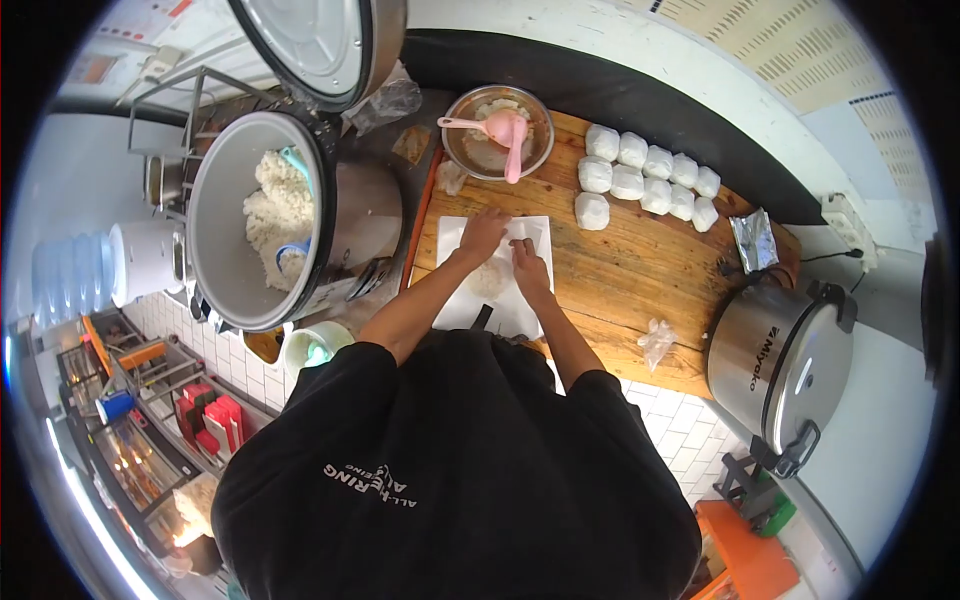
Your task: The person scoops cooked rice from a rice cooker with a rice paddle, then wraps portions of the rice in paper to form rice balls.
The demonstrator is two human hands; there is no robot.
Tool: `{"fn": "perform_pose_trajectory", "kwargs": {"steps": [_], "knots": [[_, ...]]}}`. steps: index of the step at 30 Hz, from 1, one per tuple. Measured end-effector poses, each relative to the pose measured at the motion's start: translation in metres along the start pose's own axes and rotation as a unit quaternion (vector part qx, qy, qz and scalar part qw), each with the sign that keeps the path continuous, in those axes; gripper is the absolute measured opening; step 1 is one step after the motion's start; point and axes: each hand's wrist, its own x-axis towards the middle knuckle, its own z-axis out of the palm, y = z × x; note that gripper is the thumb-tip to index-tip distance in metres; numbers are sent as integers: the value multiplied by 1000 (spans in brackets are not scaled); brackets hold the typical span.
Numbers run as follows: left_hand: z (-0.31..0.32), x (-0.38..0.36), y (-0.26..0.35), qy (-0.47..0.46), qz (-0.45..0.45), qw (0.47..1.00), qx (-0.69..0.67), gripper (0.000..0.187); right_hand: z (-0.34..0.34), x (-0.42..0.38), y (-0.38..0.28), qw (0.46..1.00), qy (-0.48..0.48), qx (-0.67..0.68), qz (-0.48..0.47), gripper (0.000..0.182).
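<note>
A white paper sheet (450, 310) lies on the wooden table in front of me, with a round portion of white rice (488, 281) on it. My left hand (484, 234) rests at the far part of the paper, its fingers stretched forward. Just to its right, my right hand (529, 266) has its fingers curled in on the paper near the rice. The exact fingertip contact is small and partly hidden.
A big open rice cooker (205, 225) holds rice and scoops at left. Behind the paper stands a metal bowl (470, 160) with a pink scoop (500, 127). White wrapped bundles (627, 182) stand in rows. At right are a foil pack (753, 240), plastic bag (657, 345) and closed cooker (765, 350).
</note>
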Motion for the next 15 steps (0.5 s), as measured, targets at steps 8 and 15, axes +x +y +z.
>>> {"fn": "perform_pose_trajectory", "kwargs": {"steps": [8,15], "knots": [[-12,15,8,-18,130,989,-60,42,0,-11,6,996,-39,-52,-61,24],[1,36,23,-99,169,981,1,31,7,-14,6,988,25,-74,-129,21]]}}
